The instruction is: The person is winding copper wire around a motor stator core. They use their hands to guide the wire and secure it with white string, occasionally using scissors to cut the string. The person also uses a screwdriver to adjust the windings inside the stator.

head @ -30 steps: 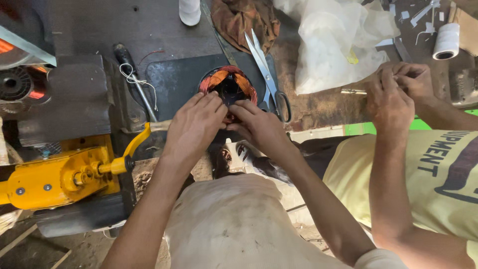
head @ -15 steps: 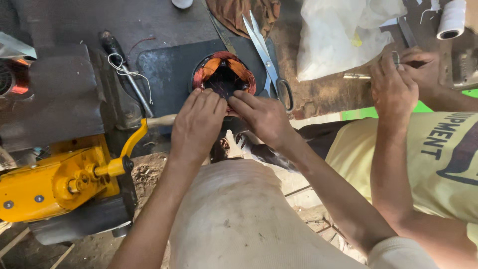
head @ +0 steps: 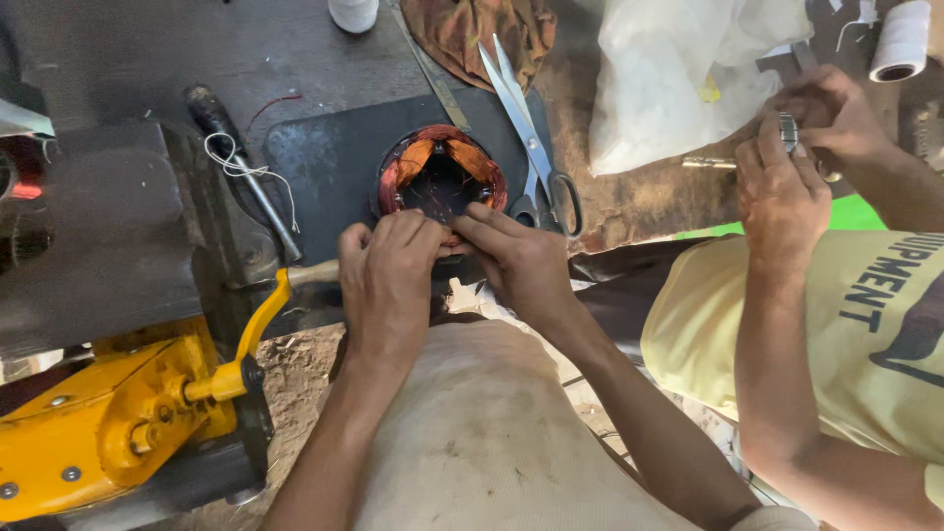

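Note:
A round motor stator [head: 441, 175] with copper-coloured windings and orange insulation lies on a dark mat [head: 324, 162] on the workbench. My left hand [head: 388, 275] and my right hand [head: 521, 261] meet at its near rim, fingertips pinching the windings there. The near edge of the stator is hidden by my fingers. Steel scissors [head: 531, 147] lie just right of the stator, touching nothing I hold.
A yellow hand-cranked machine [head: 108, 423] sits at lower left. A screwdriver [head: 241, 167] with white string lies left of the mat. To the right, another person in a yellow shirt [head: 846, 334] handles a small metal part [head: 787, 128]. A white plastic bag [head: 678, 69] and thread spool [head: 900, 39] lie behind.
The view has shifted slightly, so the stator sits lower in the frame. My hands stay at its near rim. The other person's hands have stayed near the bag.

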